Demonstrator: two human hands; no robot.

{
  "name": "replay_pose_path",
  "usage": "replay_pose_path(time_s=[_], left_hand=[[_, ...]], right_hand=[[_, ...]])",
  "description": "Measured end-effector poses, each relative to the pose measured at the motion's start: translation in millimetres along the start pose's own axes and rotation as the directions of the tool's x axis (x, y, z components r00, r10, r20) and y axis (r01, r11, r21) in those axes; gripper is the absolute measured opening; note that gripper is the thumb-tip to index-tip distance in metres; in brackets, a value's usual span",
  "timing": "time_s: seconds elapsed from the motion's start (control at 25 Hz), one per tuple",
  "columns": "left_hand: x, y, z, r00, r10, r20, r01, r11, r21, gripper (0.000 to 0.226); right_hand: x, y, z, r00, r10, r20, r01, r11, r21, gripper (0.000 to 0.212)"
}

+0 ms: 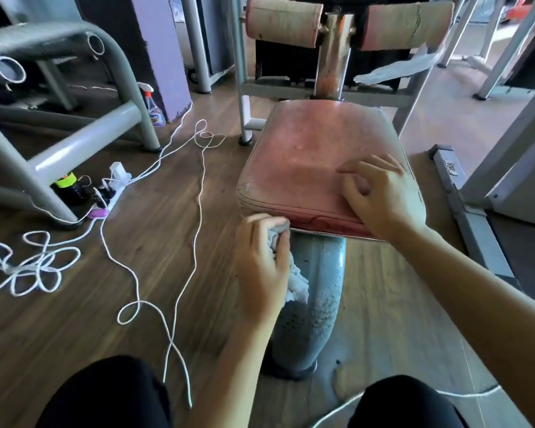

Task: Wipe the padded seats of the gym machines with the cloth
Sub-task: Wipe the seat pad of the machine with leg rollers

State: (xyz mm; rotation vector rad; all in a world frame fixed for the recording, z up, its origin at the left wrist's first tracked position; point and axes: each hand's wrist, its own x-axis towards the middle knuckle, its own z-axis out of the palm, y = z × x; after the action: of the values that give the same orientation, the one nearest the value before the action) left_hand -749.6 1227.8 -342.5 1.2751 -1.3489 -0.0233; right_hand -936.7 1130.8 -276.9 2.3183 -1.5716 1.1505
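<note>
A worn pink padded seat [309, 156] of a gym machine stands in front of me on a blue-grey curved post [312, 304]. My left hand [260, 267] is closed around a bunched grey-white cloth [297, 282], pressed against the seat's front left edge, just below the cushion. My right hand [383, 196] rests on the seat's near right corner with its fingers spread and curled, holding nothing. Two pink padded rollers [281, 21] sit above the seat on a chrome bar.
White cables [195, 211] loop across the wooden floor to the left, running to a power strip [112, 189]. A spray bottle [153, 108] stands by a purple pillar. A grey machine frame [84, 137] is at left, more frames at right. My knees are at the bottom.
</note>
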Motion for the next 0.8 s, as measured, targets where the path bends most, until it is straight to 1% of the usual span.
replay_pose_path(time_s=[0.12, 0.16, 0.2, 0.32, 0.36, 0.48, 0.52, 0.64, 0.68, 0.72, 0.8], left_hand=[[-3.9, -22.3, 4.3, 0.985, -0.105, -0.137, 0.101, 0.994, -0.039, 0.015], [-5.4, -23.6, 6.6, 0.976, -0.135, -0.173, 0.124, 0.990, -0.074, 0.013], [-7.0, -21.0, 8.9, 0.974, -0.134, -0.182, 0.119, 0.988, -0.094, 0.010], [-9.2, -10.2, 11.3, 0.994, -0.015, -0.112, 0.011, 0.999, -0.037, 0.005], [-7.3, -11.5, 10.4, 0.994, 0.005, -0.106, -0.007, 1.000, -0.025, 0.004], [0.3, -15.8, 10.9, 0.976, -0.080, -0.205, 0.074, 0.997, -0.036, 0.003], [0.6, -14.2, 13.0, 0.972, -0.092, -0.218, 0.085, 0.996, -0.041, 0.004], [0.4, -6.4, 13.9, 0.993, -0.001, -0.116, -0.003, 0.999, -0.040, 0.005], [2.5, -9.0, 10.8, 0.995, 0.010, -0.095, -0.014, 0.999, -0.046, 0.004], [5.6, -13.8, 8.1, 0.994, -0.006, -0.107, 0.001, 0.999, -0.045, 0.004], [9.2, -18.7, 5.7, 0.982, -0.072, -0.174, 0.067, 0.997, -0.038, 0.004]], right_hand=[[1.6, -1.3, 1.0, 0.997, 0.074, 0.002, -0.074, 0.997, 0.011, 0.035], [1.3, -1.9, 1.8, 0.996, 0.090, 0.002, -0.090, 0.996, 0.006, 0.036], [1.1, -2.3, 2.6, 0.995, 0.104, 0.003, -0.104, 0.995, -0.001, 0.036], [2.7, -1.0, 3.4, 0.993, 0.119, 0.011, -0.119, 0.993, -0.016, 0.035], [3.1, 0.3, 3.4, 0.992, 0.122, 0.015, -0.121, 0.992, -0.015, 0.035], [3.0, 1.3, 4.3, 0.992, 0.124, 0.010, -0.124, 0.992, 0.005, 0.034], [3.1, 0.7, 5.0, 0.992, 0.127, 0.007, -0.127, 0.992, 0.006, 0.033], [4.4, -0.2, 5.0, 0.991, 0.135, 0.004, -0.135, 0.991, 0.010, 0.032], [4.4, 0.1, 4.7, 0.990, 0.137, 0.012, -0.137, 0.990, 0.016, 0.031], [4.4, 0.6, 4.3, 0.990, 0.139, 0.017, -0.139, 0.990, 0.022, 0.030], [4.0, -0.1, 4.5, 0.990, 0.143, 0.019, -0.143, 0.989, 0.022, 0.029]])
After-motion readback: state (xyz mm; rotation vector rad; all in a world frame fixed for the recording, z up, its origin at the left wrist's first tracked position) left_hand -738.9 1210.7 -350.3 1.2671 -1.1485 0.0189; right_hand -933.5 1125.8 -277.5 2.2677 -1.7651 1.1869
